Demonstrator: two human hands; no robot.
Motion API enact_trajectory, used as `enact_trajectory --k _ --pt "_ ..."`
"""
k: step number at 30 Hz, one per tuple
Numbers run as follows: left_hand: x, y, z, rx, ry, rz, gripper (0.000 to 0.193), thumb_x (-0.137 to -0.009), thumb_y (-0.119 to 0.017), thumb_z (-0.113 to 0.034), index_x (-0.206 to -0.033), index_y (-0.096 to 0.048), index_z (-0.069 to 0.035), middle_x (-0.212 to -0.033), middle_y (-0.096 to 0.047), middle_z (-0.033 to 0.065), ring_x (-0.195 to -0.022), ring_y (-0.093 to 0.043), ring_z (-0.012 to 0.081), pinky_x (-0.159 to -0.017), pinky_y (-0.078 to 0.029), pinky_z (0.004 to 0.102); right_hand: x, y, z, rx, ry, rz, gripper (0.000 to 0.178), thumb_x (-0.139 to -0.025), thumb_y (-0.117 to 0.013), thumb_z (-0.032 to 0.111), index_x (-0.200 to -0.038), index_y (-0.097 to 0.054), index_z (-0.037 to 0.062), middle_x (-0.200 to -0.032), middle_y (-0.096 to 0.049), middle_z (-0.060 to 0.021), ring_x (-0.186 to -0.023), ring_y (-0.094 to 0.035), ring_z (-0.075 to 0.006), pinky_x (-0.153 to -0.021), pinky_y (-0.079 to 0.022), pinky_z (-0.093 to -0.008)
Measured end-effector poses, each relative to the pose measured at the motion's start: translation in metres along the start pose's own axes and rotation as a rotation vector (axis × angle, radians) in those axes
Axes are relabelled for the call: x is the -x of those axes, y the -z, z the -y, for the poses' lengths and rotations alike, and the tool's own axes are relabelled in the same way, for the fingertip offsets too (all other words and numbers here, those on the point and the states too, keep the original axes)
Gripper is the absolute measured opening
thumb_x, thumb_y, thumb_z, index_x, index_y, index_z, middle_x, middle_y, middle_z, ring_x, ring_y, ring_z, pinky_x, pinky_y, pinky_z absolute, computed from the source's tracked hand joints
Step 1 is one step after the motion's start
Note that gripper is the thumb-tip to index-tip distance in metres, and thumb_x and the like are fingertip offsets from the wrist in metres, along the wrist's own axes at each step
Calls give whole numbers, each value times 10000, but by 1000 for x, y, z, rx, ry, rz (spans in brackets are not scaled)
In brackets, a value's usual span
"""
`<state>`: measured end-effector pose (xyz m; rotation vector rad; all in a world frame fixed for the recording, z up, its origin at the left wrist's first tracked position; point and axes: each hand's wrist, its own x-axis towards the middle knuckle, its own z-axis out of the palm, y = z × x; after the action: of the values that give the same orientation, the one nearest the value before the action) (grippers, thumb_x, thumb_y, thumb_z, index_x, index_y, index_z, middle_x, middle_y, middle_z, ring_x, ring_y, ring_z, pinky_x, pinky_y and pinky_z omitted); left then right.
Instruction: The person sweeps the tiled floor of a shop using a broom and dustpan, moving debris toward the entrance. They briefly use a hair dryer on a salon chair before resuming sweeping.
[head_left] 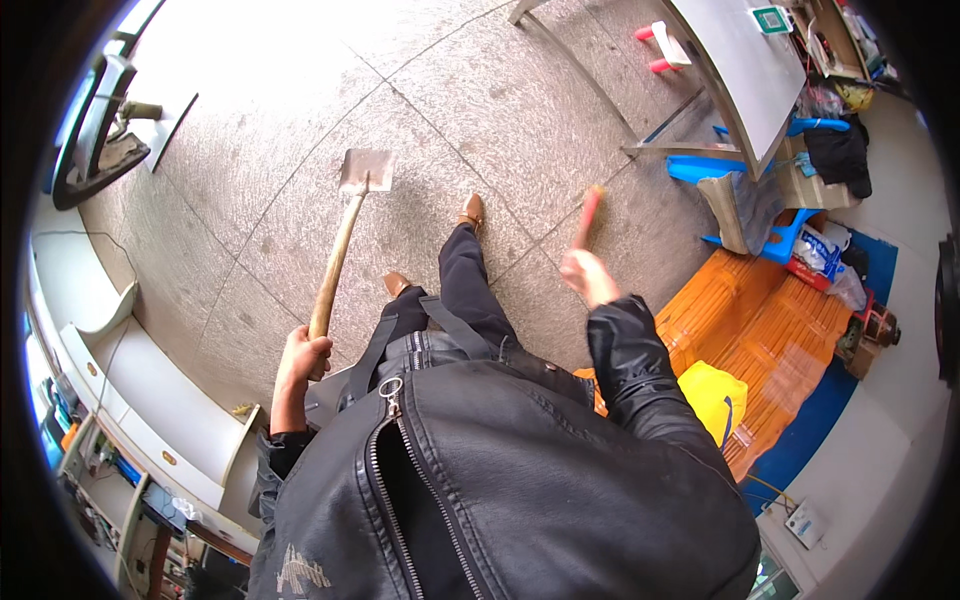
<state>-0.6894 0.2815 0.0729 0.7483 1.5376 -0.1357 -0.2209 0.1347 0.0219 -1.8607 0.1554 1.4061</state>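
My left hand [301, 356] is closed round the wooden handle of a small shovel [335, 248]. Its flat, squarish metal blade [367, 170] points away from me, over the floor ahead of my left foot. Out to the right, my right hand [588, 277] grips a short, reddish stick-like tool [588, 217] by its near end. That tool is smeared by motion and has a yellowish far tip, so its kind cannot be made out. The two tools are well apart.
Grey stone tiles [430, 110] lie underfoot. A metal-legged table [745, 75] stands at the far right, with a blue chair [765, 200] near it. An orange slatted mat [760, 330] with a yellow bag [712, 395] lies right. White cabinets [170, 410] line the left.
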Motion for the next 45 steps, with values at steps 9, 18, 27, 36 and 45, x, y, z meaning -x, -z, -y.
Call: enact_trajectory --k 9,18,27,36,45 --pt "-16 -61 -116 -33 65 29 135 -692 -554 -77 -764 -462 -8 -577 -498 59 -400 -497 148 -325 -378 276 -29 -96 144 -535 -295 698 367 -823 -490 40 -1162 -350 29 -645 -412 -7 -457 -385 -61 -389 -341 -187" --pt "-31 -97 -182 -109 77 17 137 -693 -561 -70 -769 -469 -2 -581 -498 57 -409 -499 154 -350 -382 280 -26 95 125 -87 -157 -38 297 -780 -505 31 -1058 -407 64 -594 -437 -18 -412 -403 -114 -335 -347 -271" --pt "-39 -93 -212 -65 55 30 171 -689 -558 -74 -809 -468 7 -593 -497 53 -407 -495 145 -324 -354 272 -148 73 159 0 36 227 139 -760 -521 264 -702 -505 139 -603 -493 28 -509 -466 -100 -472 -358 -240" --pt "-83 -50 -239 -25 75 65 172 -696 -561 -66 -810 -459 12 -587 -495 56 -405 -497 147 -316 -349 272 -127 -130 265 -439 -260 606 251 -821 -474 27 -1062 -405 3 -629 -437 -24 -458 -422 -98 -374 -375 -231" --pt "-110 12 -271 -73 100 23 166 -694 -554 -68 -794 -471 35 -582 -500 65 -407 -499 154 -338 -377 286 -119 -99 287 -66 -201 34 150 -798 -485 56 -935 -432 28 -567 -421 -5 -410 -398 -113 -361 -360 -258"
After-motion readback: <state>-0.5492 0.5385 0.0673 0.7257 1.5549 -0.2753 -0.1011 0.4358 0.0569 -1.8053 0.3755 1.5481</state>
